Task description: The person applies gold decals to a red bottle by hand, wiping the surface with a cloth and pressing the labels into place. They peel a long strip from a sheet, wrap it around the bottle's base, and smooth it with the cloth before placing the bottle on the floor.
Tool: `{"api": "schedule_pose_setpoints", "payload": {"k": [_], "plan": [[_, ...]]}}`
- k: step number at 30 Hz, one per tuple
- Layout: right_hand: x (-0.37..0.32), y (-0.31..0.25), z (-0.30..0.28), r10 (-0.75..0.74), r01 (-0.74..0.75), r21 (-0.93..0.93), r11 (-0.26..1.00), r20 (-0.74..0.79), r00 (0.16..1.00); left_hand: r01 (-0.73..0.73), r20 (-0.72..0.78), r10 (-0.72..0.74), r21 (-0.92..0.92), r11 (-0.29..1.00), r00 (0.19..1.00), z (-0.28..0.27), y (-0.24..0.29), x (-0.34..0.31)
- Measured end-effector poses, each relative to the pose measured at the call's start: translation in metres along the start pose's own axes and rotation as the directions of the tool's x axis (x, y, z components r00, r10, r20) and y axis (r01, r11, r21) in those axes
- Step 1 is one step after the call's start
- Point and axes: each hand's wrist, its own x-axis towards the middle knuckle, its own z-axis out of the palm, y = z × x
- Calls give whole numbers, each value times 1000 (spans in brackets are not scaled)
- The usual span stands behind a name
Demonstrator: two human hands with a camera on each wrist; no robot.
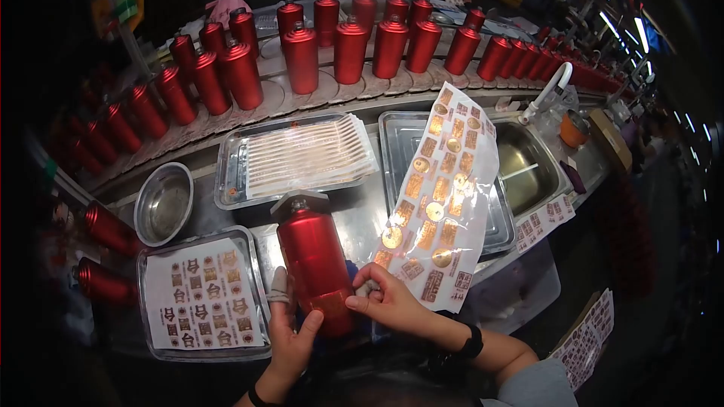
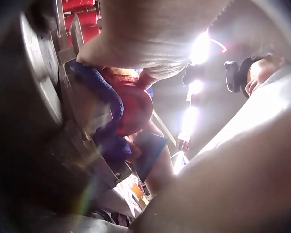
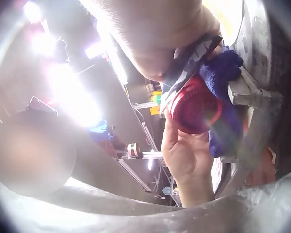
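Note:
A glossy red bottle (image 1: 309, 252) lies with its base toward the person, a blue cloth (image 3: 220, 73) against its side. Along the bottle's left side, the left hand (image 1: 290, 335) (image 2: 145, 36) grips it near the base, thumb on top. From the right, the right hand (image 1: 396, 305) (image 3: 160, 34) has curled fingers, its thumb at the lower part of the bottle. Both wrist views show a small dark sheet (image 2: 151, 154) (image 3: 189, 68) pinched by the right hand beside the bottle's base (image 3: 196, 107). Pale covers sit on some fingertips.
Rows of red bottles (image 1: 302, 60) stand behind. Nearer are a tray of white strips (image 1: 302, 154), a steel bowl (image 1: 164, 203), a tray with a printed sheet (image 1: 204, 298), a long gold-printed sheet (image 1: 445, 196) over another tray, and a sink (image 1: 528, 169) with a tap (image 1: 554, 90).

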Motion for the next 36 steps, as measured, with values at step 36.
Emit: {"api": "schedule_pose_setpoints", "payload": {"k": [36], "plan": [[3, 7, 1, -71, 71, -40, 997, -1, 997, -4, 26, 4, 9, 1000, 1000, 0, 0, 2]]}}
